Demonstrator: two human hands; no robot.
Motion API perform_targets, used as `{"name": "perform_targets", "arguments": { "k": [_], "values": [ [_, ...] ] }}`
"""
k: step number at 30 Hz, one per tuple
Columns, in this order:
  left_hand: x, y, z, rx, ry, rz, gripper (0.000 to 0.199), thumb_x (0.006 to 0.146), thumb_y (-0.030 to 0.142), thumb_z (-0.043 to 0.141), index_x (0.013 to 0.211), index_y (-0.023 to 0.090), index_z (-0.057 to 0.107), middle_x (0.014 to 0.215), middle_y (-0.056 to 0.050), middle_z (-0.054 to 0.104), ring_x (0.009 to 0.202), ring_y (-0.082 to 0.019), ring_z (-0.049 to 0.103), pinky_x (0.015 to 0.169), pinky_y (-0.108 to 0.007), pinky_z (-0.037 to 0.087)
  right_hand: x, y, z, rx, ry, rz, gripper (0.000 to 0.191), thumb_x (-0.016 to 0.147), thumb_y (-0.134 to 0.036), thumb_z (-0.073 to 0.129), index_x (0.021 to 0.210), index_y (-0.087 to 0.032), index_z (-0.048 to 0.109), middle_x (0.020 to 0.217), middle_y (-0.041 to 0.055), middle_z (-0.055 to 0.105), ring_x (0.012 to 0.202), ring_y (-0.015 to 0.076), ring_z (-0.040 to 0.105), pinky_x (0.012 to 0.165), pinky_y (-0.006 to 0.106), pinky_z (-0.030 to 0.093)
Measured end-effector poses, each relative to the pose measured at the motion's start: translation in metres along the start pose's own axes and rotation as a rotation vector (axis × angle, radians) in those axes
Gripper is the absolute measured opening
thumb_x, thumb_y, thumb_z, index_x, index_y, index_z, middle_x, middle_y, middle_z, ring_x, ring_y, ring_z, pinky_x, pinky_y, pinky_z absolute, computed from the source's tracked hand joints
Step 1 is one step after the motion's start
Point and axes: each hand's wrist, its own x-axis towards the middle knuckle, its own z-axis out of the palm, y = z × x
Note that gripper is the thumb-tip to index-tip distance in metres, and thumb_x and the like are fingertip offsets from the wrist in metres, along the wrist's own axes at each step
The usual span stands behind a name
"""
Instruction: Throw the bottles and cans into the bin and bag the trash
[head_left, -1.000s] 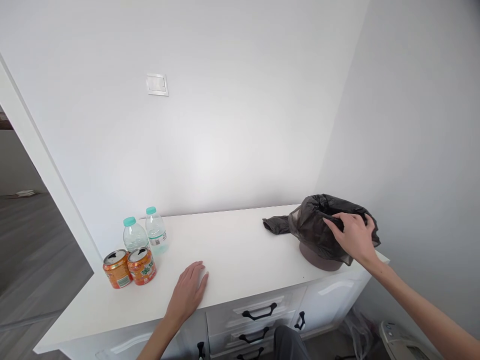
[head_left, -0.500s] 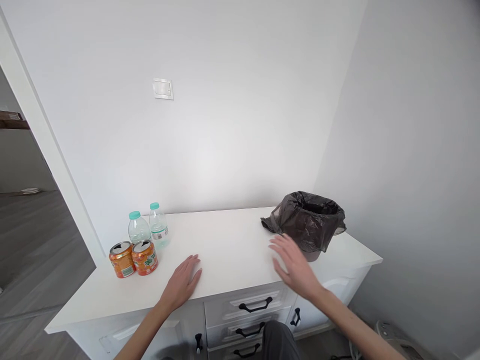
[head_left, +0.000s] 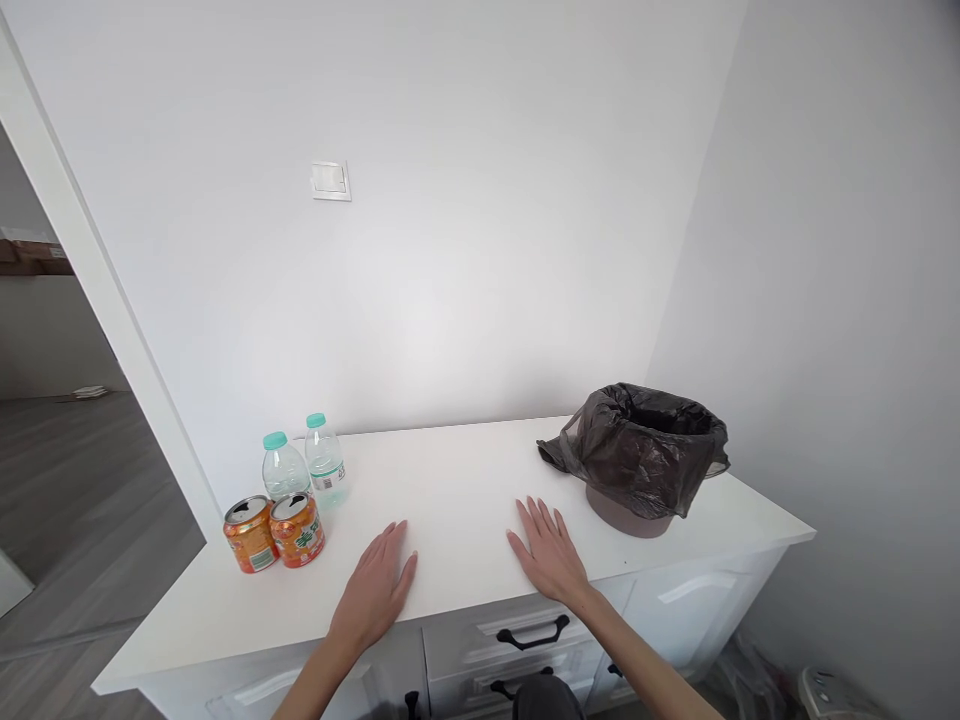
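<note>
My left hand [head_left: 373, 588] lies flat on the white cabinet top [head_left: 457, 490], thumb apart from the fingers, holding nothing. To its left stand two orange cans [head_left: 298, 532] [head_left: 252, 536] with opened tops, side by side. Close behind them are two clear bottles with teal caps [head_left: 326, 465] [head_left: 285, 470], both upright. My right hand [head_left: 550, 555] rests palm down near the front edge, fingers spread and empty. Right of it sits a brown bin [head_left: 628, 516] lined with a black plastic bag [head_left: 645, 455], whose loose end trails toward the left.
Below the top are drawers with black handles [head_left: 533, 634] and cupboard doors. A wall with a light switch [head_left: 331, 181] rises behind. On the floor at lower right are a pale device [head_left: 832, 695] and clear plastic. A doorway opens at left.
My right hand has moved left, away from the bin, and come down onto the cabinet top. The view has shifted slightly; my left hand still rests there.
</note>
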Motion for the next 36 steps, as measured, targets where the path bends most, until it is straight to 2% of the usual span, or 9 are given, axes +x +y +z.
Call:
{"name": "perform_targets", "arguments": {
  "k": [4, 16, 26, 36],
  "values": [
    [0.0, -0.001, 0.004, 0.005, 0.014, 0.011, 0.06, 0.103, 0.05, 0.038, 0.154, 0.019, 0.043, 0.154, -0.015, 0.054, 0.145, -0.031, 0.048, 0.117, -0.053, 0.044, -0.001, -0.001, 0.002, 0.0, 0.038, -0.004, 0.075, 0.104, -0.065, 0.015, 0.166, -0.024, 0.022, 0.173, 0.0067, 0.018, 0.16, 0.0258, 0.01, 0.131, 0.051, 0.007],
    [0.001, 0.009, -0.004, 0.001, -0.013, -0.02, 0.057, 0.104, 0.046, 0.035, 0.151, 0.015, 0.043, 0.153, -0.015, 0.055, 0.144, -0.029, 0.049, 0.118, -0.05, 0.044, 0.0, 0.0, 0.006, -0.012, 0.04, 0.029, 0.074, 0.105, -0.063, 0.018, 0.165, -0.02, 0.027, 0.172, 0.0058, 0.022, 0.16, 0.0236, 0.011, 0.131, 0.046, 0.004],
    [0.003, 0.014, -0.009, -0.001, -0.038, -0.096, 0.055, 0.103, 0.046, 0.036, 0.148, 0.016, 0.046, 0.151, -0.013, 0.057, 0.141, -0.028, 0.053, 0.117, -0.046, 0.044, -0.001, 0.0, 0.0, -0.009, 0.023, 0.033, 0.071, 0.106, -0.059, 0.018, 0.164, -0.02, 0.03, 0.173, 0.0059, 0.019, 0.161, 0.0244, 0.009, 0.131, 0.046, 0.002],
    [0.004, 0.021, -0.016, -0.003, -0.043, -0.195, 0.052, 0.102, 0.044, 0.036, 0.146, 0.02, 0.049, 0.146, -0.01, 0.062, 0.135, -0.028, 0.059, 0.112, -0.046, 0.049, -0.001, -0.002, -0.004, 0.025, 0.04, 0.004, 0.069, 0.106, -0.056, 0.018, 0.162, -0.019, 0.034, 0.172, 0.0067, 0.021, 0.16, 0.0262, 0.012, 0.131, 0.048, 0.006]
  ]
}}
